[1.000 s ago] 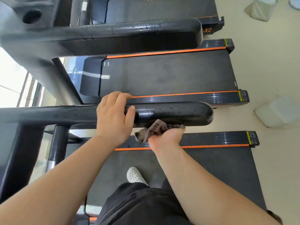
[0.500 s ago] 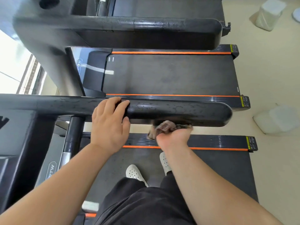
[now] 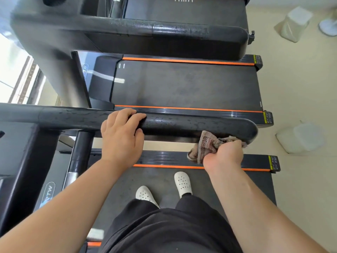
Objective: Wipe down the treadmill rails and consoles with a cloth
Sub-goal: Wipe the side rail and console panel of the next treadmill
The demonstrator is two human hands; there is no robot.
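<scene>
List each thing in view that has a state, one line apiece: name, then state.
left hand: grips the near rail from above.
right hand: holds the cloth, pressing it to that rail's underside near the rounded end.
cloth: bunched, touching the rail.
far rail: untouched, surface mottled.
shoes: both flat on the near belt.

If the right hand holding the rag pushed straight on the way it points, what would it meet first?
The black handrail, near its rounded end. The right hand grips the cloth, which seems to touch the rail's near lower side, though depth is unclear.
</scene>
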